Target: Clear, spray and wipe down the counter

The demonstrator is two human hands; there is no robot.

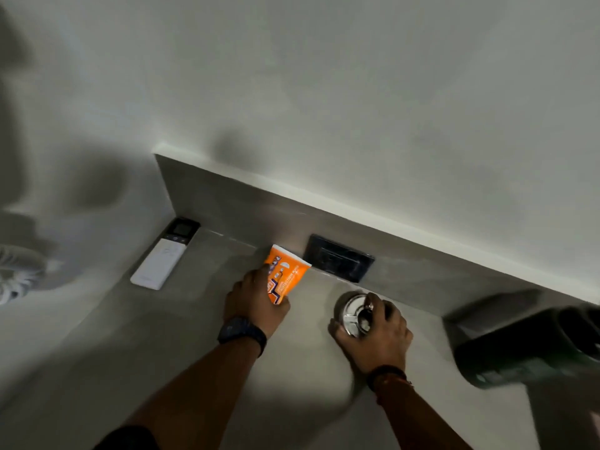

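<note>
On the grey counter (181,323), my left hand (255,302) grips an orange tube (285,272) by its lower end, with the flat end pointing toward the back wall. My right hand (378,332) closes over a shiny round metal container (352,315) that rests on the counter near the backsplash. A dark watch sits on my left wrist and a band on my right.
A white remote control (164,256) lies at the counter's back left corner. A black wall socket (339,262) is set in the low grey backsplash (227,203). A dark green cylindrical object (532,347) lies at the right edge. Something white and ribbed (16,274) shows at far left.
</note>
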